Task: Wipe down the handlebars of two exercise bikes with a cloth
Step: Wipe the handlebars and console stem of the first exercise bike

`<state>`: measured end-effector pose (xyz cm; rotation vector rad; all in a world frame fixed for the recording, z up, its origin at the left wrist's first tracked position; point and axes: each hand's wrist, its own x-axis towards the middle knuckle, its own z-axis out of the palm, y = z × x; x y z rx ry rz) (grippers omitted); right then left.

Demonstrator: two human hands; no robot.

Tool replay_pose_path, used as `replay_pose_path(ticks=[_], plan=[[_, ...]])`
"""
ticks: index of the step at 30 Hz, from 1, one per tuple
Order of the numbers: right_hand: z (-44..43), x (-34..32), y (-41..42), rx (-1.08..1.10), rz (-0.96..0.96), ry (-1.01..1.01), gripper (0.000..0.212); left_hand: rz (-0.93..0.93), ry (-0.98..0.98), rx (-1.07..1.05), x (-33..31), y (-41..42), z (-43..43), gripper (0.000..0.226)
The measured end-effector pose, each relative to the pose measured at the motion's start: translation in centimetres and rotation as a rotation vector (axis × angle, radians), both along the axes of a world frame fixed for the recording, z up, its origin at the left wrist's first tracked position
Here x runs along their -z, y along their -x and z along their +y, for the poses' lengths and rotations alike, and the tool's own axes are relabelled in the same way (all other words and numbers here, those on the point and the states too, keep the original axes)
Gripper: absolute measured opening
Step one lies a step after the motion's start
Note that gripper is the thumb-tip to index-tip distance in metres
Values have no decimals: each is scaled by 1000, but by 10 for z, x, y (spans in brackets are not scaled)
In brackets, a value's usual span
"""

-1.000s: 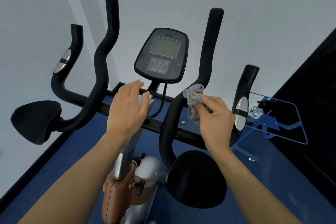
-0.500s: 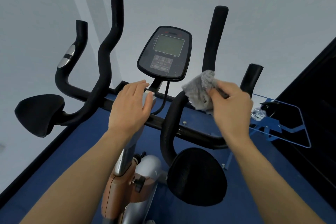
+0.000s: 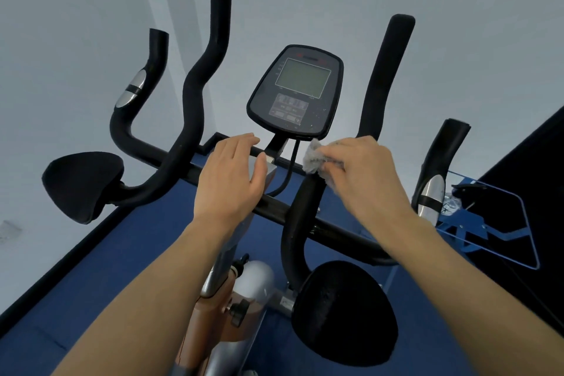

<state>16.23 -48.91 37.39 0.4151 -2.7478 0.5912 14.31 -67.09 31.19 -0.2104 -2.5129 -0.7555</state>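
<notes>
An exercise bike's black handlebars [image 3: 195, 101] fill the view, with tall inner bars and shorter outer grips on both sides. My right hand [image 3: 363, 174] holds a grey cloth [image 3: 314, 160] bunched against the right inner bar [image 3: 381, 85], at its bend above the crossbar. My left hand [image 3: 232, 180] rests flat, fingers straight, on the grey block at the centre of the crossbar, just below the console [image 3: 296, 90]. Only this one bike is in view.
Black padded elbow rests sit at the left [image 3: 82, 183] and lower right [image 3: 345, 311]. The outer grips carry silver sensor plates [image 3: 430, 195]. The floor is blue [image 3: 91, 284], the wall white. A clear plastic panel [image 3: 494, 223] stands at the right beside a dark surface.
My right hand has slid with the cloth up and leftward along the right inner bar, from near the outer grip to the bend by the console cable. My left hand has stayed put.
</notes>
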Motion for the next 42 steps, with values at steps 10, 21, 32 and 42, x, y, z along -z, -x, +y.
replay_pose_path(ticks=[10, 21, 32, 42], plan=[[-2, 9, -19, -2, -7, 350, 25, -2, 14, -24, -2, -2, 1, 28], [-10, 24, -18, 45, 57, 69, 32, -7, -95, -142, 2, -10, 1, 27], [-21, 27, -28, 8, 127, 117, 18, 35, -165, -154, 1, -10, 1, 29], [9, 30, -33, 161, -117, 849, 20, 45, -148, -156, 1, -12, 2, 26]])
